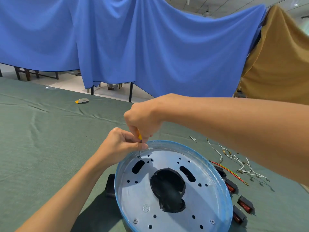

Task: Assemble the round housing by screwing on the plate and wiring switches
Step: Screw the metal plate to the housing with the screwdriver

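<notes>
The round housing (224, 190) with a blue-edged rim lies on the green table, a silver plate (138, 195) with holes and a black central opening inside it. My right hand (143, 118) grips a yellow-handled screwdriver (140, 143) held upright, its tip on a screw (139, 157) at the plate's far left edge. My left hand (120, 144) pinches the screwdriver shaft just above the screw. Two screws (135, 221) sit in the plate's near edge. Black and red rocker switches (244, 204) lie to the right of the housing. White and red wires (240, 164) lie beyond them.
A green cloth (50, 139) covers the table. A black part (110, 185) sits against the housing's left side. A small metal piece (193, 139) lies behind the housing. A yellow and grey object (82, 101) rests near the table's far edge. Blue and brown drapes hang behind.
</notes>
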Available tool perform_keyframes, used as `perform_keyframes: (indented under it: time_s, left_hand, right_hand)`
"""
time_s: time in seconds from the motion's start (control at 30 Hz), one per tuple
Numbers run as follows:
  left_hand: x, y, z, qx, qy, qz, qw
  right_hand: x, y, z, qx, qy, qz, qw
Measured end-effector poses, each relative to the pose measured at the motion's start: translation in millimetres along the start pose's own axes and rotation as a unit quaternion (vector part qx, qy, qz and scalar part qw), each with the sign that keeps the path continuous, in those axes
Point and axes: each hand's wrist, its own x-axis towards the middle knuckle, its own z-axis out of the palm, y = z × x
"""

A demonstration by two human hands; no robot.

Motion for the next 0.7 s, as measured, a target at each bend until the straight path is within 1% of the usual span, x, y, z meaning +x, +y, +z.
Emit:
perform_keyframes:
  time_s: [0.03, 0.1, 0.2, 0.27, 0.33, 0.4, 0.47, 0.53, 0.57, 0.6, 0.63, 0.7]
  left_hand:
    - [-0.5, 0.0, -0.1, -0.009, 0.001, -0.008, 1.0]
    - [-1.1, 1.1, 0.7, -0.01, 0.0, -0.019, 1.0]
    - [-1.5, -1.1, 0.2, 0.011, -0.007, 0.0, 1.0]
    - [-0.7, -2.5, -1.6, 0.013, -0.01, -0.009, 1.0]
    - [-1.9, -1.7, -2.7, 0.0, -0.01, -0.015, 1.0]
    - [-2.7, -2.2, -2.3, -0.001, -0.009, -0.014, 1.0]
    - [-3.0, -2.9, -1.9, -0.008, -0.008, -0.015, 1.0]
    - [-3.4, -2.8, -2.4, -0.02, -0.02, -0.022, 0.999]
    - [-2.7, -3.5, -3.1, -0.016, -0.023, -0.024, 0.999]
    - [-1.9, -4.2, -3.1, -0.008, -0.024, -0.022, 0.999]
    - [-1.2, -4.8, -3.2, 0.0, -0.024, -0.018, 1.0]
    - [-0.2, -4.8, -3.2, 0.004, -0.024, -0.022, 0.999]
  right_hand:
    - [1.8, -0.2, 1.5, -0.002, 0.014, -0.002, 1.0]
    - [4.4, 0.8, 1.7, 0.017, 0.008, 0.006, 1.0]
    - [10.8, 3.7, -0.9, 0.104, -0.05, 0.073, 0.991]
    - [19.9, 2.4, -3.8, 0.149, -0.096, 0.124, 0.976]
    - [26.9, -0.5, -8.0, 0.174, -0.142, 0.159, 0.961]
    - [26.4, -1.8, -10.3, 0.183, -0.155, 0.168, 0.956]
    - [17.6, -2.8, -10.6, 0.141, -0.133, 0.139, 0.971]
    - [7.3, -4.4, -8.5, 0.047, -0.064, 0.083, 0.993]
    - [2.4, -4.8, -7.1, -0.018, -0.022, 0.054, 0.998]
    - [-3.1, -5.4, -5.6, -0.075, 0.015, 0.028, 0.997]
    - [-6.7, -4.1, -3.9, -0.106, 0.045, 0.008, 0.993]
    - [-11.4, -1.0, -1.0, -0.109, 0.073, -0.021, 0.991]
